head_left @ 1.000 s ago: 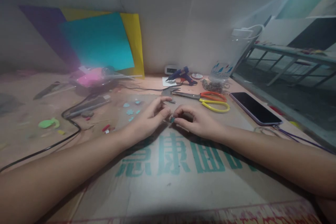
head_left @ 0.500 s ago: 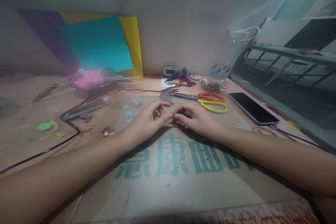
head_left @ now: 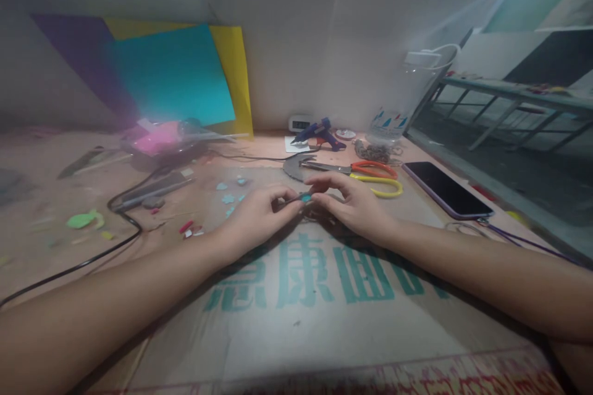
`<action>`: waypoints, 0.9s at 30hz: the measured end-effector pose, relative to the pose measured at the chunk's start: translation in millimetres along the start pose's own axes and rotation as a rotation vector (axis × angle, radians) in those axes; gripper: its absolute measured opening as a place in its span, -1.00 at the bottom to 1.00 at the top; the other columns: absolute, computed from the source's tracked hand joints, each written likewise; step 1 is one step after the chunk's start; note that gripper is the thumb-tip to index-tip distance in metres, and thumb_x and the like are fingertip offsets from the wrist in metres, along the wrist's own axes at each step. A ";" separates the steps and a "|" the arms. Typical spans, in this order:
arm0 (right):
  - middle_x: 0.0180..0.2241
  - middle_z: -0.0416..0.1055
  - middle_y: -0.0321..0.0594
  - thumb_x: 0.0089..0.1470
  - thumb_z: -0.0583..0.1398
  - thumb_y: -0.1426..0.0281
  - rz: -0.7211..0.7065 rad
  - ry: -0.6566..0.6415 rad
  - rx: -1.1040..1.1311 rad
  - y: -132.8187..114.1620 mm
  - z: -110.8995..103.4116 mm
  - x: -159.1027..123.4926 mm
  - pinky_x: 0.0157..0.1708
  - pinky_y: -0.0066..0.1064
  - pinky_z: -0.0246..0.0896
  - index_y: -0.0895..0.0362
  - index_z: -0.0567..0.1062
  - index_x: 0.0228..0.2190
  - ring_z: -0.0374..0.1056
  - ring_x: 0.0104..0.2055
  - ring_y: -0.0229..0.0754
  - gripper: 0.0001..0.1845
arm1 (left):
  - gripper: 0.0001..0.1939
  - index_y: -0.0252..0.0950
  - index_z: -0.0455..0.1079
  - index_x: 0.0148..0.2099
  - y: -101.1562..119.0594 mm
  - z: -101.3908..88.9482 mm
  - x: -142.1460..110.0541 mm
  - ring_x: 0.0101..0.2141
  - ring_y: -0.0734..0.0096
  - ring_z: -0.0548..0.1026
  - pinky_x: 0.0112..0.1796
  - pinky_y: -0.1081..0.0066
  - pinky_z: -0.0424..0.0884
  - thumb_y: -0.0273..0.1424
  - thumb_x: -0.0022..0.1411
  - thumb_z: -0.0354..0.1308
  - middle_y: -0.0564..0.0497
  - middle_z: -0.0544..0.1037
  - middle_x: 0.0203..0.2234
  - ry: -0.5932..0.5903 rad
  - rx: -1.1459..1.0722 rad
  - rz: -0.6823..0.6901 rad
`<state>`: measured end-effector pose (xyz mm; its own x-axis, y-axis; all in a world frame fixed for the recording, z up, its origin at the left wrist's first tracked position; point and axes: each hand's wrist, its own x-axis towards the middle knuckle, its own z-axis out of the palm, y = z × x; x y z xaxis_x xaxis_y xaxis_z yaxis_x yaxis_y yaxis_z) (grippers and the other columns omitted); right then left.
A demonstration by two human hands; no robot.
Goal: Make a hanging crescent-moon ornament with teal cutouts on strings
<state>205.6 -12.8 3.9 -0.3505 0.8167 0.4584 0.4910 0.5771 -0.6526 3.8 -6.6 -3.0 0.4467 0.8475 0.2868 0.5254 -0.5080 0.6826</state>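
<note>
My left hand (head_left: 259,213) is closed, thumb and fingers pinching a thin grey strip (head_left: 291,200) just above the cardboard (head_left: 287,339). At the strip's right end shows a small teal piece (head_left: 306,197). My right hand (head_left: 354,203) curls in from the other side, its thumb against the teal piece and its forefinger arched over it. Under the fingers lies something thin and brownish, too blurred to name. Small light-blue cutouts (head_left: 227,199), one flower-shaped, lie beside my left hand. Behind my right hand are scissors (head_left: 373,170) with orange and yellow handles.
A grey cut scrap (head_left: 295,168) lies at the scissors' tip. Behind stand a blue glue gun (head_left: 320,134), a small digital clock (head_left: 300,123) and a clear bottle (head_left: 389,123). A phone (head_left: 448,191) lies right; a black cable (head_left: 111,247) crosses the left. Coloured sheets (head_left: 176,74) lean on the wall.
The pinched fingertips have parted a little, and the teal piece, hidden half a second ago, shows between them. My right forefinger has lifted and arches over it.
</note>
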 end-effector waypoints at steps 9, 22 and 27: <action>-0.35 0.54 -0.28 0.10 0.19 0.47 -0.075 0.015 -0.042 -1.4 1.0 -1.5 -0.22 -0.42 0.32 0.14 0.51 -0.36 0.45 -0.29 -0.24 -0.93 | -0.69 -0.29 0.46 -0.23 -0.3 -0.2 -1.2 -0.42 0.41 0.41 -0.41 0.45 0.23 -0.17 0.27 0.04 0.06 0.53 -0.43 -0.016 -0.050 -0.052; -0.28 0.53 -0.24 0.08 0.23 0.43 0.000 -0.014 -0.063 -2.0 0.6 -0.1 -0.17 -0.38 0.31 0.13 0.48 -0.21 0.44 -0.23 -0.20 -0.82 | -0.67 -0.29 0.49 -0.26 -2.1 0.1 -2.0 -0.40 0.38 0.44 -0.39 0.43 0.26 -0.22 0.31 -0.02 0.04 0.57 -0.43 -0.074 0.004 0.015; -0.27 0.54 -0.20 0.08 0.24 0.38 0.071 -0.046 -0.022 -1.5 1.1 1.6 -0.17 -0.37 0.31 0.17 0.50 -0.22 0.45 -0.22 -0.19 -0.81 | -0.70 -0.29 0.49 -0.25 -2.2 0.4 -2.0 -0.37 0.36 0.45 -0.38 0.42 0.27 -0.24 0.30 0.00 0.03 0.58 -0.40 -0.057 0.010 0.006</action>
<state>203.5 -12.4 5.0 -0.3504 0.8547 0.3830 0.5330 0.5182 -0.6689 2.1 -7.2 -5.3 0.4905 0.8343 0.2517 0.5298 -0.5148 0.6741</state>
